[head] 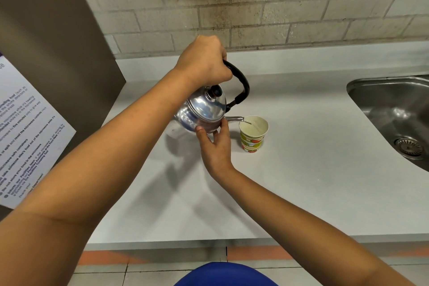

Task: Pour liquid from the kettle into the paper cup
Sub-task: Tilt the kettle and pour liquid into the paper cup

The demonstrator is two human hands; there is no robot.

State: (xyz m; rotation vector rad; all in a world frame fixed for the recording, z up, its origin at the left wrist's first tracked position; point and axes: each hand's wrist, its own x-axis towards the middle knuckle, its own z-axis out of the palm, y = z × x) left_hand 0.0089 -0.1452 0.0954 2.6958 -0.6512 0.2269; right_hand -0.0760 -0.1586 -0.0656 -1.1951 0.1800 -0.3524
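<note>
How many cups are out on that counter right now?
1. A single paper cup with a fruit print stands on the counter, right under the kettle spout, left of the sink. No others visible.

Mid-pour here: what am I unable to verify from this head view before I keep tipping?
- How much is left in the kettle: its metal body and lid hide the inside.
- The stream at the spout: too thin to judge flow.
- Left hand fingers: curled out of sight around the black handle.
- Sink: cut off by the right edge.
- Notice: cropped left, text partly illegible.
</note>
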